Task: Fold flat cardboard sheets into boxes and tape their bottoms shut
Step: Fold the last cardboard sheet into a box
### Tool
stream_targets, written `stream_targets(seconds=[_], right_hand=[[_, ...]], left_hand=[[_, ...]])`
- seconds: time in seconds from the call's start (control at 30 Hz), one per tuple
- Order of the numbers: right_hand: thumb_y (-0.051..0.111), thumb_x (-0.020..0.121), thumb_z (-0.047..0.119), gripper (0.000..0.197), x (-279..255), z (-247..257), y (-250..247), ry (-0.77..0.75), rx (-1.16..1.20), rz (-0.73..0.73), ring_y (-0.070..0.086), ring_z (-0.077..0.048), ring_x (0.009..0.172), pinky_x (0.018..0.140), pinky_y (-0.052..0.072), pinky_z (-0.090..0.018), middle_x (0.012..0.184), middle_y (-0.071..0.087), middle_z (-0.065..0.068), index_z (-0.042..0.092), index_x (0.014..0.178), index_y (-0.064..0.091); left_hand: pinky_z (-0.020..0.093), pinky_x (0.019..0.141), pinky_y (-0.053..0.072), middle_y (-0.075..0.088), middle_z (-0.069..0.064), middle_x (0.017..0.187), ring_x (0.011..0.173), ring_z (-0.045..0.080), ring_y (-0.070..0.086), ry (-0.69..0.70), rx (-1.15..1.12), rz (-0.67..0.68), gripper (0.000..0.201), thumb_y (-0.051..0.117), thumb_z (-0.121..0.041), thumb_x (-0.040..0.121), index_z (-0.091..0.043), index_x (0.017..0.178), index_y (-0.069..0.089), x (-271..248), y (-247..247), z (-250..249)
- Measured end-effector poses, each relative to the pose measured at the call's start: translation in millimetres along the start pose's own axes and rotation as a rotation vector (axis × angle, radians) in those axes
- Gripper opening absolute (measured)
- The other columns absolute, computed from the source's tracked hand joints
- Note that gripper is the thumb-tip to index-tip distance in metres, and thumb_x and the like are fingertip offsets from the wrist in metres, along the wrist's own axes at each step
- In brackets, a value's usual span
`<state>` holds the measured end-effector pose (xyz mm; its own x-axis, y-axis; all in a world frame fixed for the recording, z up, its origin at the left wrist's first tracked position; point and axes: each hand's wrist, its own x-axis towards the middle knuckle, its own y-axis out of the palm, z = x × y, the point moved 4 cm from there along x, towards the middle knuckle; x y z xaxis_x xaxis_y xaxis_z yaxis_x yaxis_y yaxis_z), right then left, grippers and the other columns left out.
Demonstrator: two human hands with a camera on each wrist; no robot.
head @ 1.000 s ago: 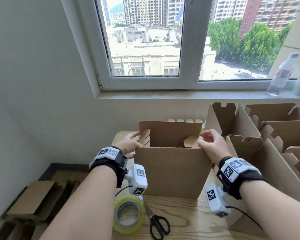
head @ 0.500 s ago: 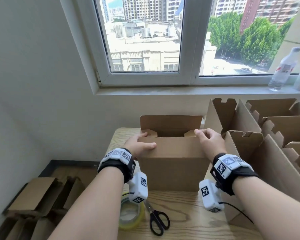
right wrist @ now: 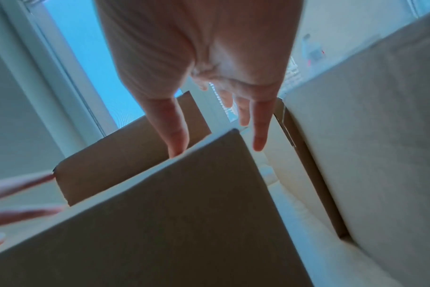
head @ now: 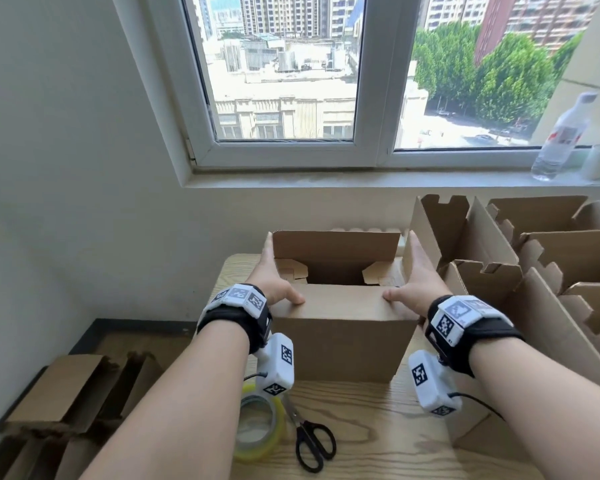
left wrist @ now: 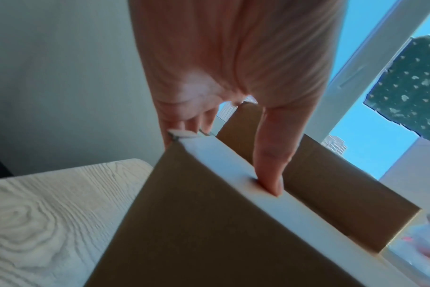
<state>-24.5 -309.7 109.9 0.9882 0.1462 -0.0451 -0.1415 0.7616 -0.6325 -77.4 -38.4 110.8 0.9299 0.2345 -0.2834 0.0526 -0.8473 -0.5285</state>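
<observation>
A brown cardboard box (head: 340, 341) stands on the wooden table (head: 378, 431), open end up. Its near flap lies folded flat over the two small side flaps (head: 293, 271), and the far flap (head: 336, 245) stands upright. My left hand (head: 274, 277) lies along the box's left side with straight fingers, its thumb pressing the near flap (left wrist: 270, 169). My right hand (head: 414, 275) mirrors it on the right side, thumb on the flap's right end (right wrist: 174, 136). Neither hand grips anything.
A roll of clear tape (head: 257, 427) and black scissors (head: 314, 441) lie on the table in front of the box. Several folded boxes (head: 499, 271) crowd the right side. Flat sheets (head: 59, 393) are stacked on the floor at left. A bottle (head: 561, 136) stands on the sill.
The hands left the small side flaps and the near flap came down flat over them. Both hands slid to the box's outer sides and their fingers straightened.
</observation>
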Motion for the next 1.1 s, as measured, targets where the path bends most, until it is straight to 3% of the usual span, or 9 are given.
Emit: stream_targets(seconds=[0.07,0.17,0.33,0.6,0.73,0.8,0.87,0.97,1.1], right_hand=[[0.085,0.065,0.008,0.13,3,7,-3,-0.029,-0.105,-0.004,0.005,-0.014,0.148,0.114,0.009,-0.027,0.162,-0.002,0.003,0.033,0.152,-0.009],[0.087,0.063,0.015,0.129,4,13,-6,-0.055,-0.258,0.017,0.006,-0.019,0.148,0.119,0.013,-0.036,0.161,0.004,0.001,0.031,0.152,-0.006],[0.087,0.061,0.017,0.085,-4,25,-13,-0.116,-0.268,-0.056,0.045,-0.021,0.123,0.102,0.036,-0.034,0.132,0.047,-0.004,0.021,0.132,0.039],[0.065,0.084,0.047,0.025,-12,16,2,-0.119,-0.444,0.026,0.056,-0.019,0.102,0.086,0.043,-0.033,0.109,0.057,0.004,0.026,0.092,0.052],[0.06,0.09,0.04,0.017,-11,15,4,-0.047,-0.371,-0.075,0.055,-0.023,0.107,0.09,0.041,-0.033,0.116,0.06,0.0,0.024,0.088,0.056],[0.062,0.09,0.03,0.012,-9,12,6,0.01,-0.317,-0.1,0.052,-0.023,0.114,0.094,0.038,-0.032,0.125,0.057,-0.003,0.022,0.098,0.059],[0.061,0.091,0.028,0.039,-7,7,10,0.099,-0.214,-0.067,0.048,-0.027,0.124,0.1,0.035,-0.032,0.137,0.051,-0.008,0.02,0.128,0.05],[0.057,0.095,0.031,0.066,-5,1,16,0.192,-0.142,0.013,0.039,-0.029,0.135,0.108,0.029,-0.033,0.149,0.04,-0.01,0.016,0.15,0.024],[0.056,0.096,0.03,0.064,-3,-2,17,0.205,-0.138,-0.003,0.038,-0.028,0.135,0.107,0.029,-0.031,0.149,0.04,-0.01,0.014,0.15,0.027]], left_hand=[[0.04,0.114,0.024,0.0,0.002,0.162,0.147,0.021,0.015,0.052,0.06,-0.033,0.148,0.09,-0.005,0.054,-0.053,0.143,-0.018,1,-2,-5],[0.039,0.11,0.032,0.021,0.004,0.156,0.14,0.024,0.03,0.093,0.087,-0.048,0.139,0.091,-0.005,0.051,-0.053,0.144,-0.001,1,-3,-9],[0.027,0.088,0.038,0.045,0.004,0.13,0.108,0.02,0.049,0.11,0.083,-0.18,0.093,0.09,-0.006,0.056,-0.033,0.127,0.036,-3,-15,-14],[0.025,0.079,0.035,0.054,-0.006,0.101,0.097,0.014,0.052,0.087,0.194,-0.219,0.041,0.076,-0.046,0.075,-0.016,0.095,0.056,-11,2,-4],[0.022,0.08,0.035,0.062,0.001,0.114,0.111,0.021,0.058,0.058,0.154,-0.327,0.021,0.069,-0.032,0.085,-0.016,0.096,0.06,-3,5,1],[0.025,0.09,0.038,0.057,0.005,0.126,0.119,0.024,0.053,0.029,0.107,-0.312,0.042,0.07,-0.031,0.084,-0.018,0.12,0.053,4,7,4],[0.031,0.103,0.035,0.047,0.011,0.141,0.129,0.028,0.045,-0.063,0.056,-0.233,0.07,0.066,-0.038,0.087,-0.014,0.144,0.032,9,12,11],[0.031,0.094,0.039,0.056,0.012,0.133,0.12,0.031,0.053,-0.131,0.151,-0.131,0.056,0.056,-0.046,0.093,-0.007,0.132,0.048,16,17,18],[0.032,0.083,0.042,0.063,0.014,0.118,0.109,0.034,0.058,-0.113,0.345,-0.165,0.044,0.055,-0.043,0.094,-0.006,0.116,0.058,16,16,8]])
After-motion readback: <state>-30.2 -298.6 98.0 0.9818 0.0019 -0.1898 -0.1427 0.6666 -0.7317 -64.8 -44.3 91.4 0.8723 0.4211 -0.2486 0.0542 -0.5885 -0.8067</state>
